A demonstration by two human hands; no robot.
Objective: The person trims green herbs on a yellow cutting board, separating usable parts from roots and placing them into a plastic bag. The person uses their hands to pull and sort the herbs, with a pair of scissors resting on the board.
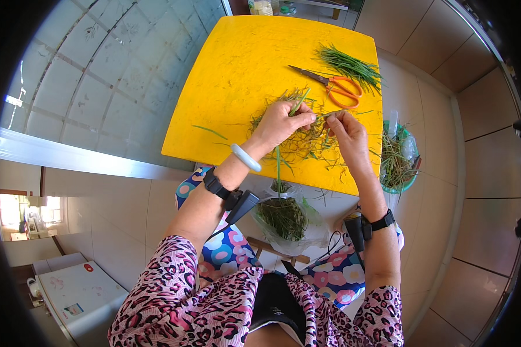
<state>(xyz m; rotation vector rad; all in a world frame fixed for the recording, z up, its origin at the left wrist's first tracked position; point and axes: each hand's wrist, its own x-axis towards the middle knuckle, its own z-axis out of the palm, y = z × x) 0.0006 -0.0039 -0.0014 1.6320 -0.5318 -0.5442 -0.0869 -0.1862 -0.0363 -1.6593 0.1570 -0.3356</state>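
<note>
My left hand (283, 120) holds a few green stalks (300, 102) over a loose heap of dry and green trimmings (301, 142) on the yellow tabletop (225, 78). Close to its fingertips, my right hand (349, 132) pinches a thin strand at the heap's right side. Scissors with orange handles (346, 92) lie beyond my right hand, their dark blades apart only slightly, if at all. A neat bundle of green stalks, like chives (349, 65), rests near the table's far right corner. A single green blade (210, 131) lies to the left.
A clear plastic bag of greens (282, 217) is below the table's near edge, between my knees. On the floor to the right stands a green basin (398, 188) of trimmings and plastic. A frosted glass panel (113, 73) borders the left; cabinets (486, 165) line the right.
</note>
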